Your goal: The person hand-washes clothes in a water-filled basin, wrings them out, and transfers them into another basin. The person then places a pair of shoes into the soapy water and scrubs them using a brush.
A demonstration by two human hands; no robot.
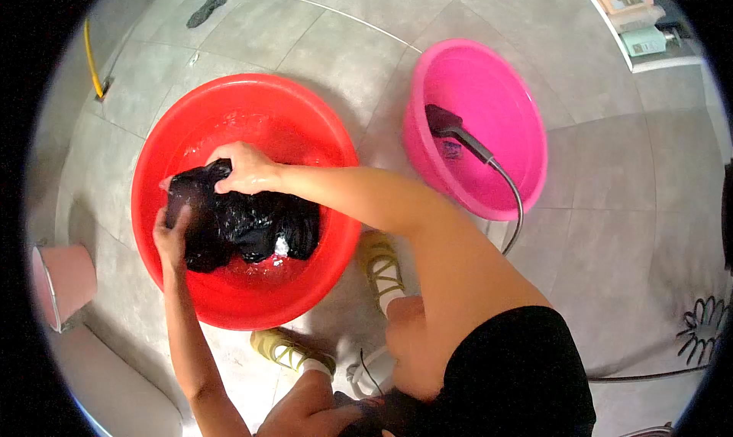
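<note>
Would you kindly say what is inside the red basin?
Black cloth, gripped by the left hand and right hand, and some water. What lies under the cloth is covered from view.

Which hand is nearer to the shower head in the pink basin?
Right. The right hand grips the black cloth, left of the shower head; the left hand holds it farther left and lower in view.

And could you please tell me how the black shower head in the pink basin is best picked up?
Probably by the handle, from above, through the open top of the pink basin. The handle is slim and uncovered, between the wider head and the hose, so fingers could likely wrap around it.
</note>
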